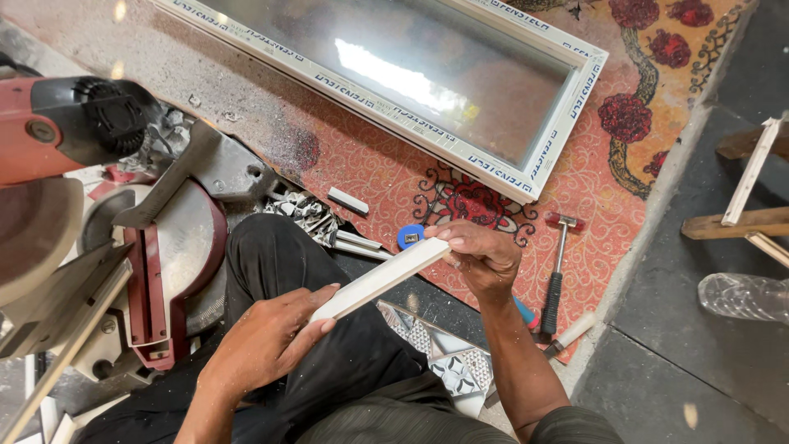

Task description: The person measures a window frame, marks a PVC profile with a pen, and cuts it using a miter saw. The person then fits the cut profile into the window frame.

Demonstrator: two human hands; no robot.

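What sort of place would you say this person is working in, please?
Probably a small window-making workshop: a mitre saw with offcuts, a white-framed glazed window lying on the patterned carpet, and a white profile strip held in both hands.

Bare forearms, no sleeves reaching the wrists. No gloves, rings or watch on the left grip [267, 341] or right grip [485, 259]. Black trousers [329, 362] below both grips, flecked with pale sawdust. Dark ribbed shirt hem nearest the camera.

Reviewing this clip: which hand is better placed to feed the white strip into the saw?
Probably the left hand: it grips the white strip's near end, closest to the mitre saw. The right hand holds the far end.
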